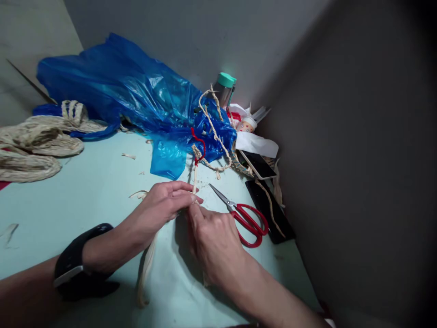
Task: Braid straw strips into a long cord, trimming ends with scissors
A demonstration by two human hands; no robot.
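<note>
Pinched between the fingertips of left hand point(163, 204) and right hand point(212, 237): a twisted straw cord point(195, 175), both hands closed on it where they met, probably to keep the twist tight. Pulled taut from there up to a red hook point(199, 145) near the blue plastic bag point(136, 95). Loose straw tail point(146, 266) trailing under the left wrist. Left within easy reach, just right of the hands: red-handled scissors point(244, 217) on the pale table point(85, 191).
</note>
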